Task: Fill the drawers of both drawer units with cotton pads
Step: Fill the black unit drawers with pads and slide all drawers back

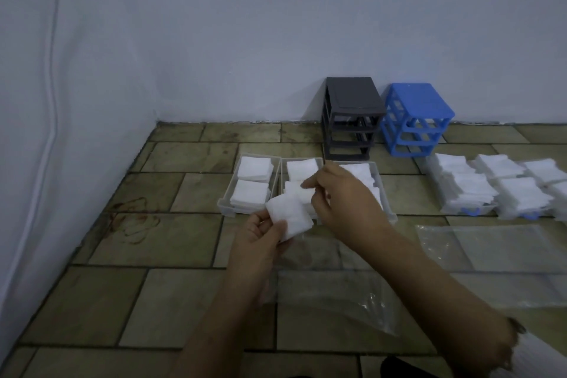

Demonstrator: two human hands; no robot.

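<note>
My left hand [260,236] grips a stack of white cotton pads [290,218] above the floor. My right hand [340,193] pinches the top pads of that stack, just over the middle drawer [283,175]. Three clear drawers lie side by side on the tiles: the left drawer [228,193] holds two pad stacks, the middle one holds pads at its far end, and the right drawer [387,193] is partly hidden by my right hand. The empty grey drawer unit [352,120] and the empty blue drawer unit [414,120] stand against the wall.
Several stacks of pads [497,187] fill drawers with blue handles at the right. Clear plastic bags [478,242] lie on the floor at the right and under my arms [334,294]. The wall corner is at the left.
</note>
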